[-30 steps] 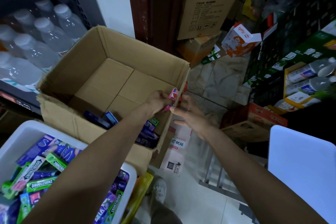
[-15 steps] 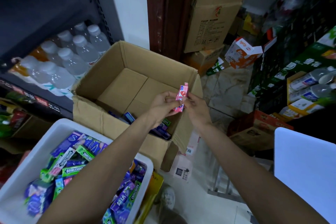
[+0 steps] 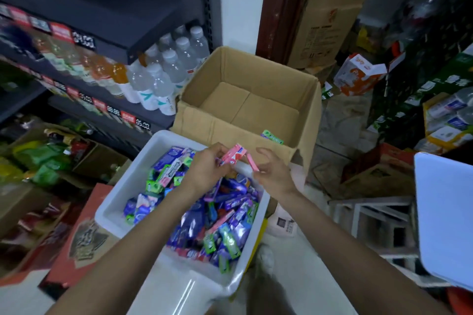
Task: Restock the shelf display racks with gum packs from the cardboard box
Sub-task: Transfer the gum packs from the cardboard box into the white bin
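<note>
My left hand (image 3: 207, 167) pinches a pink gum pack (image 3: 232, 155) above the far rim of a white bin (image 3: 115, 202) heaped with purple, blue and green gum packs (image 3: 217, 215). My right hand (image 3: 272, 174) holds a second, thinner pink pack (image 3: 252, 163) between thumb and fingers, right beside the first. Behind both hands stands the open cardboard box (image 3: 245, 100); a green pack (image 3: 272, 137) shows at its near inner wall, the rest of its floor is bare.
Dark shelves (image 3: 110, 23) with water and juice bottles (image 3: 163, 77) run along the left. Cartons (image 3: 330, 13), drink cases (image 3: 448, 115) and loose boxes crowd the floor at right. A white panel (image 3: 445, 217) stands at the right edge, a red carton (image 3: 84, 233) at lower left.
Both hands came back from above the cardboard box to above the white bin. The pink packs, held together before, are now split between the two hands. The camera tilted down and left.
</note>
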{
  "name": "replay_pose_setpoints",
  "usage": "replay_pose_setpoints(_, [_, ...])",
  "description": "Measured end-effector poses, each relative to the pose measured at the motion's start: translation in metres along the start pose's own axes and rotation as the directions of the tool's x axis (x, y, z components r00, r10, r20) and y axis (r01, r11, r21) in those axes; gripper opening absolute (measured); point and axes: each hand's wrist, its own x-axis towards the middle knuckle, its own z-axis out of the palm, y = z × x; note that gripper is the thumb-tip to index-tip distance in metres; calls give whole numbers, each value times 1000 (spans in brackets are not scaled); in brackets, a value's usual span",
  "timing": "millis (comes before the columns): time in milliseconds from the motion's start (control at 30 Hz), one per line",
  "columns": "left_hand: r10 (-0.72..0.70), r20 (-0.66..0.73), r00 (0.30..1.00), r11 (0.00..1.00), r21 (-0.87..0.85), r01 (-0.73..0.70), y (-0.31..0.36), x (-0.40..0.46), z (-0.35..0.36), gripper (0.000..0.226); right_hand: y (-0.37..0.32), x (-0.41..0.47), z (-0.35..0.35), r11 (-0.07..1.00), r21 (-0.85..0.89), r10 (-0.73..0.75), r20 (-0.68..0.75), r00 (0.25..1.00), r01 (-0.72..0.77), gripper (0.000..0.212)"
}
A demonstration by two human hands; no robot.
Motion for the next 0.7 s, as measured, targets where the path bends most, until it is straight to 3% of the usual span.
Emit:
replay_pose_setpoints(67, [54,35,998,986,157,-58,-14,-24,-6,25,15,-15,20,993,-106,50,29,998,-47,69])
replay_pose_setpoints(133, [86,94,992,927,356,-115,-27,-39,-3,37,26,-26,36,966,-259,39,31,999,-30,59])
replay_pose_setpoints(233, [128,170,977,711,671,-210,-41,-46,14,38,30,-36,48,886,-463,-25,4,1000,24,36])
replay_pose_setpoints(400, [129,275,953,610,736,-295,-45,-45,34,39,32,-35,49,796,-605,-30,-22,999,10,32])
replay_pose_setpoints(533, [126,286,950,675,677,-293,-46,-45,33,41,27,-39,34,850,-526,-28,-85,996,-21,30])
replay_pose_setpoints(700, [163,153,975,902,378,-211,-22,-25,24,31,14,-38,-1,938,-345,-104,-265,959,7,25])
